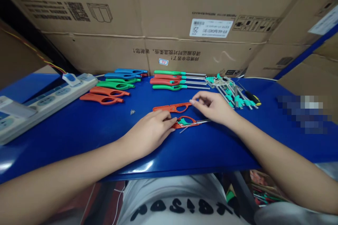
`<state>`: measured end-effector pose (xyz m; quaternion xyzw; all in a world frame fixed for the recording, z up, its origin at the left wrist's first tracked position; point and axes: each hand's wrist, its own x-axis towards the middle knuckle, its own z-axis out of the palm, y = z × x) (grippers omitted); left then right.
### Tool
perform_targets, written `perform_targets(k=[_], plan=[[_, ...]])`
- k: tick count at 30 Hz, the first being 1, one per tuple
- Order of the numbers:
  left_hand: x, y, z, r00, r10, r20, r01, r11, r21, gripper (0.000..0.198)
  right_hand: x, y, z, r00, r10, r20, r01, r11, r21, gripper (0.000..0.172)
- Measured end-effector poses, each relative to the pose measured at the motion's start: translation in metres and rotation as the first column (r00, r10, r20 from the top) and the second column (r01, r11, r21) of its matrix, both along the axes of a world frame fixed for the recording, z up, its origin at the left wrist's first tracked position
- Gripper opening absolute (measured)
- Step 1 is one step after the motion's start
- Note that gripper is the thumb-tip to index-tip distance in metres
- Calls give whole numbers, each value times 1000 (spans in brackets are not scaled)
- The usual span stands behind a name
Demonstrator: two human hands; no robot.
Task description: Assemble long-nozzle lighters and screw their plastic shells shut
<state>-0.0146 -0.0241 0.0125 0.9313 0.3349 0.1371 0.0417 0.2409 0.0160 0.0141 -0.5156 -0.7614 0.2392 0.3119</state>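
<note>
My left hand (148, 132) lies over the handle end of an open orange gas lighter half (195, 123), fingers closed on it. Inside that half sit a teal trigger (182, 122) and a metal tube (204, 121) pointing right; a thin pale tube sticks out below. Just behind it is a second, matching orange shell half (170, 108), its inner side up. My right hand (215, 108) pinches the right tip of this shell half between thumb and forefinger. My left hand's fingers partly hide the lighter's handle.
Several orange, green and blue lighter shells (105, 92) lie at the left, small metal screws (132, 112) in front. Finished-looking lighters (166, 82), tube-and-trigger parts (233, 93) and a screwdriver (253, 98) lie behind. A power strip (50, 103) and cardboard (118, 44) border the blue table (105, 144).
</note>
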Motion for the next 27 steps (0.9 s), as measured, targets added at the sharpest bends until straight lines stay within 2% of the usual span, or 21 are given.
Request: perform_targets(k=[2, 5, 7, 11, 13, 18, 27], plan=[[-1, 1, 0, 1000, -10, 14, 10, 1000, -22, 28, 17, 9, 6, 991, -79, 107, 65, 990, 126, 22], [-2, 3, 0, 999, -20, 27, 21, 998, -55, 29, 48, 25, 12, 933, -253, 256, 200, 956, 216, 32], [-3, 4, 0, 999, -26, 33, 28, 998, -61, 29, 71, 36, 14, 872, -391, 294, 317, 909, 271, 35], [-4, 6, -2, 999, -31, 42, 33, 998, -49, 28, 109, 57, 10, 787, -509, 348, 374, 843, 388, 33], [-5, 7, -3, 998, -34, 49, 36, 998, -43, 28, 120, 63, 4, 767, -522, 374, 380, 839, 390, 34], [-5, 8, -3, 995, -45, 84, 49, 998, -46, 26, 118, 67, -8, 757, -486, 437, 355, 867, 348, 39], [-4, 9, -3, 993, -41, 113, 49, 996, -69, 26, 108, 64, -13, 649, -553, 522, 454, 833, 317, 44]])
